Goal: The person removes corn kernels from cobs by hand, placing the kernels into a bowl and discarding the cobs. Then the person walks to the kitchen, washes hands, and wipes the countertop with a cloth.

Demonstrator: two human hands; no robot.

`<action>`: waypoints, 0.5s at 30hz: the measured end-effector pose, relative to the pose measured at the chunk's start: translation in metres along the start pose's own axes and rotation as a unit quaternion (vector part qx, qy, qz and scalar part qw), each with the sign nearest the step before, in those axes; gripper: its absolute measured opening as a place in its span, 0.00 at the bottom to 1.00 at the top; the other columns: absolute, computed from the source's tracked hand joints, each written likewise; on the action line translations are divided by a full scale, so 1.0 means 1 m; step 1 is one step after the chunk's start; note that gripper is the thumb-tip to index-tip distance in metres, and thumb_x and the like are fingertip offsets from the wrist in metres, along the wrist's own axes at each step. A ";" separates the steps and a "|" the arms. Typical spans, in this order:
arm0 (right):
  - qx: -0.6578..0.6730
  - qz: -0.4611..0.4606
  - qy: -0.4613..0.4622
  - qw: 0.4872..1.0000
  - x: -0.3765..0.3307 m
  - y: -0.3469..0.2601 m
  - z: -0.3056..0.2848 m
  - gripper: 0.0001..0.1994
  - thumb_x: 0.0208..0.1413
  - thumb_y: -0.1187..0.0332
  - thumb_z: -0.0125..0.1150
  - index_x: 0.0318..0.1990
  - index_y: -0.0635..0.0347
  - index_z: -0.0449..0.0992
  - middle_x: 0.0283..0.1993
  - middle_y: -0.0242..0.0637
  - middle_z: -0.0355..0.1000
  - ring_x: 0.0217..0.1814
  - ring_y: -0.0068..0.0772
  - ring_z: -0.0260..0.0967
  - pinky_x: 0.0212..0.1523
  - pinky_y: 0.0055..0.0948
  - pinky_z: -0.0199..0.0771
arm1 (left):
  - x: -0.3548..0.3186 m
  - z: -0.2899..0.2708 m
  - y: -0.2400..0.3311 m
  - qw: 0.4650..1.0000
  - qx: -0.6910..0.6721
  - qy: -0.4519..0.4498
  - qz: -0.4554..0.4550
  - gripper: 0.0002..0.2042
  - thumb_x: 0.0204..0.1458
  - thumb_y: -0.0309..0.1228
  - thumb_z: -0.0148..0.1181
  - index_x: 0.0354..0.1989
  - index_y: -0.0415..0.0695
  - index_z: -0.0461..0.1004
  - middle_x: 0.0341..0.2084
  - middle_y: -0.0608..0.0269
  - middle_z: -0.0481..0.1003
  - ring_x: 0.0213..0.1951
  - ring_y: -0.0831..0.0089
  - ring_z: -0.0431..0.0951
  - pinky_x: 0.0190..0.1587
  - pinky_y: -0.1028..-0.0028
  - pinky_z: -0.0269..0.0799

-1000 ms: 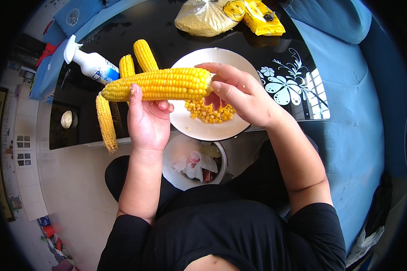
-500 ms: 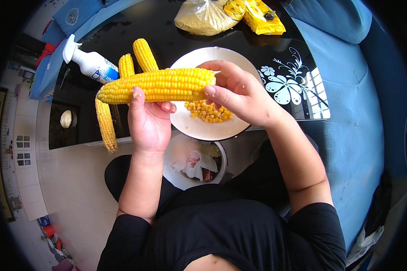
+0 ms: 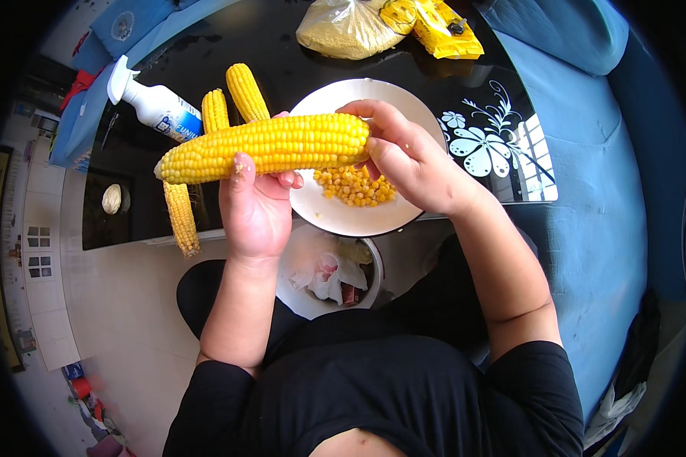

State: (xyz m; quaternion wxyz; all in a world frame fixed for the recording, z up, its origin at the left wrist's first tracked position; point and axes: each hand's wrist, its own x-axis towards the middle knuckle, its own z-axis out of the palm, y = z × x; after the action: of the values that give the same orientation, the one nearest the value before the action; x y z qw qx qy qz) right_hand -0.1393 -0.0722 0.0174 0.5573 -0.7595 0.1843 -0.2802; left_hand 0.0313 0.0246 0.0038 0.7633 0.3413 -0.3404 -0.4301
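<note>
With the left hand (image 3: 255, 209) holding the corn cob (image 3: 270, 146) level over the white plate (image 3: 335, 217), the right hand's (image 3: 415, 164) thumb-and-finger grip should push kernels downward onto the kernel pile (image 3: 356, 186)

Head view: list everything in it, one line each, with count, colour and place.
Corn cob in hand: one, yellow, held level above the plate.
Spare cobs: three, yellow, on the table left of the plate.
Plate: one, white, at the table's near edge.
Loose kernels: a pile, yellow, on the plate.
Spray bottle: one, white, far left of the table.
Bags: two, clear and yellow, far side.
Table: one, black, glossy.
Bin: one, white-lined, below the table's edge.
Left hand: grips the cob's middle.
Right hand: at the cob's right end.
</note>
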 end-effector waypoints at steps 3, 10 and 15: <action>-0.021 -0.009 0.005 1.000 0.001 0.001 0.000 0.19 0.52 0.72 0.35 0.53 0.62 0.59 0.42 0.38 0.65 0.37 0.20 0.64 0.38 0.21 0.66 | 0.000 -0.001 -0.001 1.000 0.005 0.002 0.004 0.21 0.53 0.44 0.48 0.49 0.42 0.62 0.48 0.50 0.66 0.29 0.79 0.67 0.31 0.80 0.65; 0.058 0.024 -0.034 0.997 -0.001 -0.009 -0.004 0.19 0.56 0.69 0.36 0.54 0.62 0.59 0.44 0.38 0.65 0.38 0.21 0.64 0.40 0.21 0.66 | 0.000 -0.003 0.002 0.999 -0.037 0.013 -0.027 0.21 0.54 0.45 0.46 0.50 0.44 0.62 0.47 0.54 0.67 0.29 0.80 0.67 0.30 0.81 0.65; 0.046 -0.031 -0.004 0.998 0.000 0.001 0.004 0.20 0.58 0.62 0.38 0.55 0.62 0.59 0.43 0.37 0.66 0.36 0.19 0.64 0.37 0.18 0.65 | 0.000 -0.004 0.001 0.998 -0.050 0.019 -0.031 0.21 0.54 0.46 0.46 0.49 0.44 0.62 0.46 0.55 0.68 0.28 0.81 0.67 0.30 0.81 0.65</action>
State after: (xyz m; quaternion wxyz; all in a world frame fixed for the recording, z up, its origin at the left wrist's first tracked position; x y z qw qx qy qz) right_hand -0.1368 -0.0699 0.0159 0.5831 -0.7397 0.1458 -0.3026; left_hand 0.0347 0.0261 0.0031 0.7721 0.3216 -0.2931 -0.4632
